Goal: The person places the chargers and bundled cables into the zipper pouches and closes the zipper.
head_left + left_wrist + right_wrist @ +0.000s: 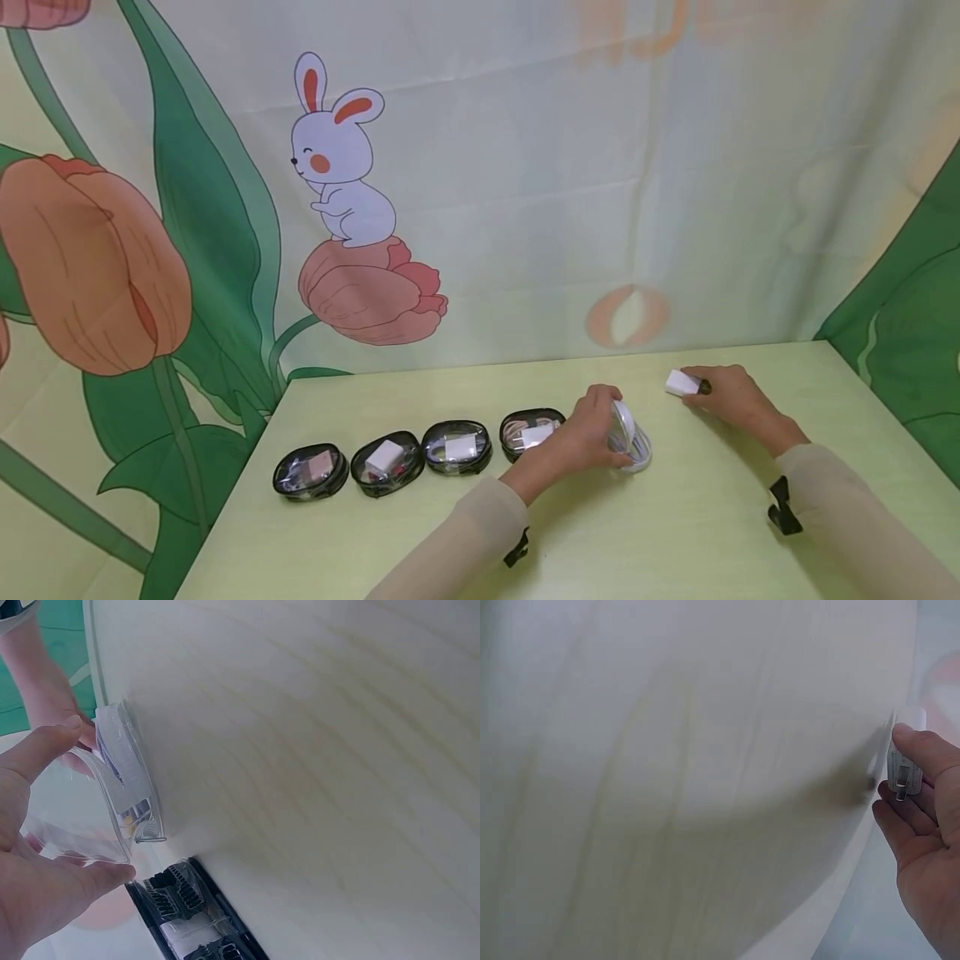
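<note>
My left hand (581,433) grips the raised lid of a clear, white-edged case (634,450), thumb on one side and fingers on the other. A coiled white cable (120,754) lies inside that case in the left wrist view. To the right and further back, my right hand (738,404) pinches a white charger plug (681,383) by its prong end. Its metal prongs (902,780) point toward the palm in the right wrist view.
Just left of my left hand sits a black-rimmed clear case (517,433) with a white block inside. Further left stand three similar cases: one (456,467), another (386,479) and the leftmost (307,487). A printed curtain (510,208) hangs behind the pale table (660,542).
</note>
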### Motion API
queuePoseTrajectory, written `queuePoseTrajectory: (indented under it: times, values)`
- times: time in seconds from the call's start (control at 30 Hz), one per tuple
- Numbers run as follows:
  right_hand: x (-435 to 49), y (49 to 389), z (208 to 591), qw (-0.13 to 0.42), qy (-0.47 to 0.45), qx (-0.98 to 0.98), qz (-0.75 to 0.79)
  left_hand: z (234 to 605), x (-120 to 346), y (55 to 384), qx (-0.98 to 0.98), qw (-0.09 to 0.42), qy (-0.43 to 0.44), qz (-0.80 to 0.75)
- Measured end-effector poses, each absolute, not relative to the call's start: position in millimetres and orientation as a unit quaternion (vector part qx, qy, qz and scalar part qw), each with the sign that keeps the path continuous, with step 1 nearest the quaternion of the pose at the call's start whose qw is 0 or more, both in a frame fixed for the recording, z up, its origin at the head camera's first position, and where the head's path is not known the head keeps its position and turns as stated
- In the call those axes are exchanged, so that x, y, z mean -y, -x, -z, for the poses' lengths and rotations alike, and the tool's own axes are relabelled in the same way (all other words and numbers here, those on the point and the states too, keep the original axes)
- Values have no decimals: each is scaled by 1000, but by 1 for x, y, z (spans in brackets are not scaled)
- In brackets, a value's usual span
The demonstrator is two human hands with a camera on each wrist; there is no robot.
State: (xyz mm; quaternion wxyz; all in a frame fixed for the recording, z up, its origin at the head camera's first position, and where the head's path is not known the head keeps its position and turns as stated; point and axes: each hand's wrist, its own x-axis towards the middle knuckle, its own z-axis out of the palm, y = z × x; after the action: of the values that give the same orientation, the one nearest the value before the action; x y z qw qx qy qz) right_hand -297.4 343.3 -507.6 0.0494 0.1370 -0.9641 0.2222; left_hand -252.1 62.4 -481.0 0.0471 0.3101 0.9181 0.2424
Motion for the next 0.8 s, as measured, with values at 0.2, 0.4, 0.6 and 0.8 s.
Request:
queuePoseTrajectory:
  times: [0.2,0.4,0.6,0.8]
  values:
    - [-345,298,503,50,-135,965,-219,481,-62,253,-917,47,-313,-241]
    - [-344,295,495,70,-147,964,-209,482,-62,253,-918,44,-312,-240]
    - [-345,294,494,69,-153,965,-203,484,-62,252,-918,50,-310,-241]
    - [-344,296,494,70,-159,965,-199,482,-62,252,-919,46,-312,-236]
